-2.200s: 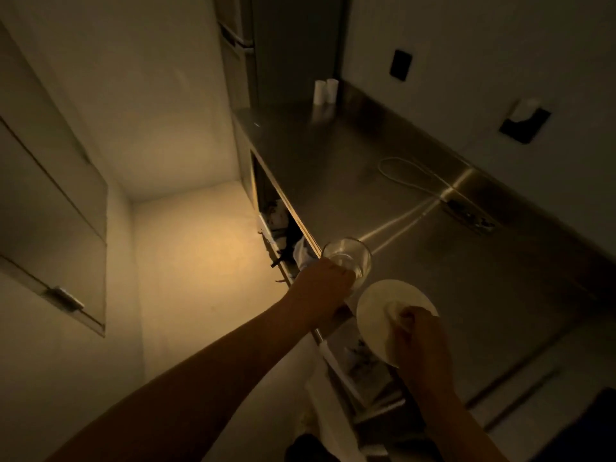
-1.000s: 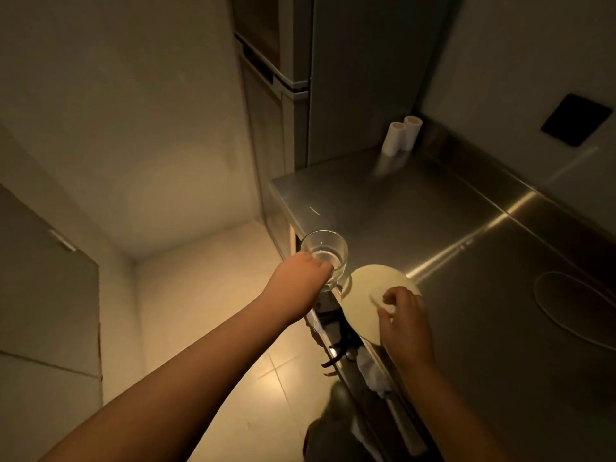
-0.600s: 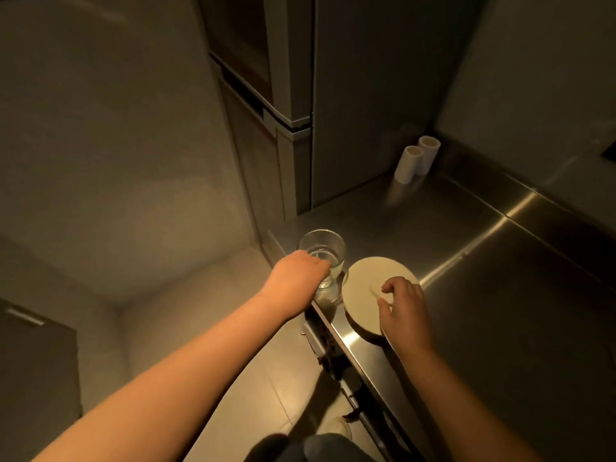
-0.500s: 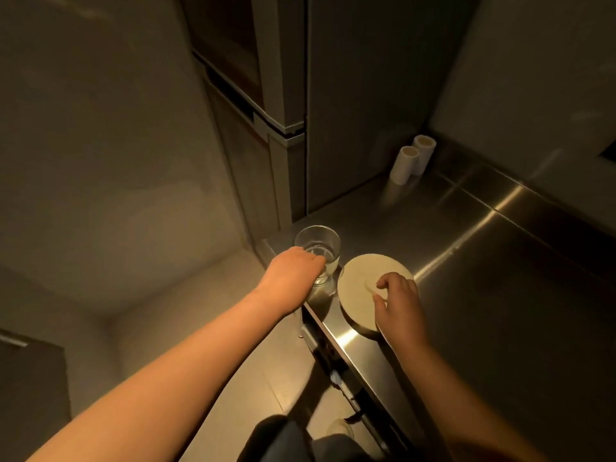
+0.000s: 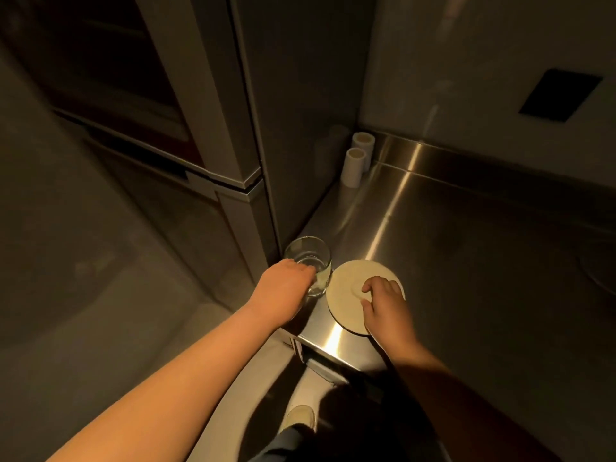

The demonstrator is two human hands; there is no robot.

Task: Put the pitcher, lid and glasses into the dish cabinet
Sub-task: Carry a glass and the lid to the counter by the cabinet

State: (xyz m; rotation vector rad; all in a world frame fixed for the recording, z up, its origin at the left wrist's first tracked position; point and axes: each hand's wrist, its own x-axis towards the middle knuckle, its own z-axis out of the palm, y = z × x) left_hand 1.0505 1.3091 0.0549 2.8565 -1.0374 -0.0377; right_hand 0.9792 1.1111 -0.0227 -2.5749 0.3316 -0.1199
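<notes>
Two hands down at counter (image 5: pixel 466 261) corner: left hand (image 5: pixel 283 288) wrapped around glass (image 5: pixel 308 265), right hand (image 5: pixel 386 308) pinching knob of lid (image 5: pixel 353 291) lying flat just beside. Nothing in cabinet yet; pitcher unseen. Two rolls (image 5: pixel 355 161) in back corner.

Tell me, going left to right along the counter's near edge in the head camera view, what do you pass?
Left hand gripping the glass → round pale lid lying flat on the steel counter → right hand resting on the lid.
</notes>
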